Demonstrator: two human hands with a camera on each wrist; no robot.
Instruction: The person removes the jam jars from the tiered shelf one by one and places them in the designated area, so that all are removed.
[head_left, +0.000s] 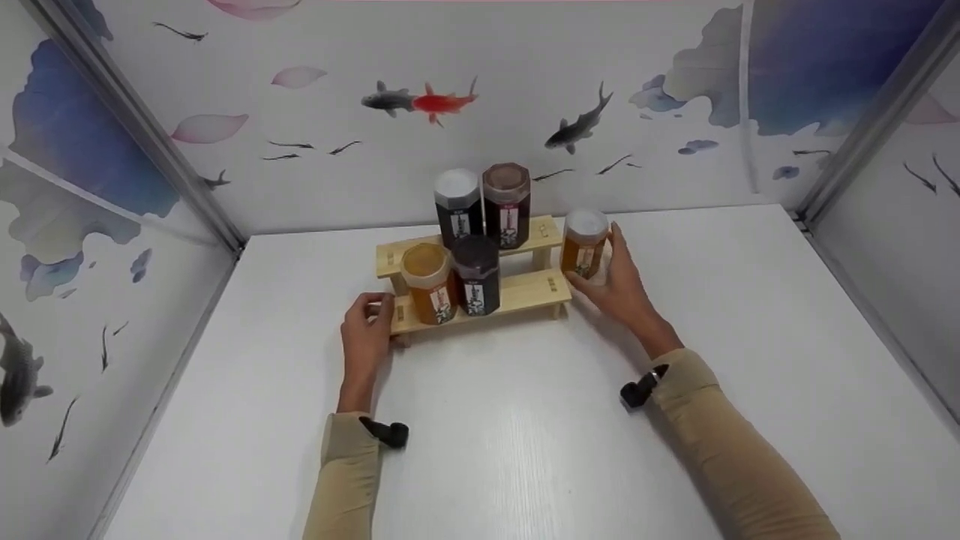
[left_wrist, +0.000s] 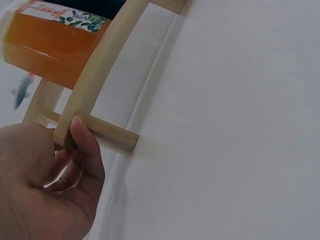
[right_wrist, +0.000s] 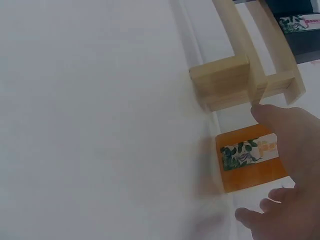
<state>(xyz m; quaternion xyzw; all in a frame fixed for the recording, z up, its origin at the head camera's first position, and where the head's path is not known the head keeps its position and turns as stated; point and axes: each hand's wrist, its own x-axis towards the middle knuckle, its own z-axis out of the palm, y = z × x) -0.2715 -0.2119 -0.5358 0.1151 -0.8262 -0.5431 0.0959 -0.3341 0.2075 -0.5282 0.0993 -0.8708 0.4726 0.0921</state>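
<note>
A two-step wooden rack [head_left: 525, 292] stands on the white table. Its upper step carries two dark jars [head_left: 484, 201]; the lower one has an orange jar [head_left: 429, 283] and a dark jar [head_left: 476, 276]. My left hand [head_left: 366, 330] grips the left end of the lower step, thumb on the rail [left_wrist: 100, 65], fingers curled beneath. Another orange jar with a pale lid [head_left: 584, 241] stands on the table just right of the rack. My right hand [head_left: 615, 281] cups around this jar [right_wrist: 250, 165] with spread fingers, thumb in front, fingers behind; a gap shows beside the fingers.
The white table [head_left: 525, 450] is walled on three sides by panels painted with fish [head_left: 420, 101]. Metal corner posts [head_left: 135, 127] rise at the back left and back right. The rack's right leg [right_wrist: 220, 82] is close to the loose jar.
</note>
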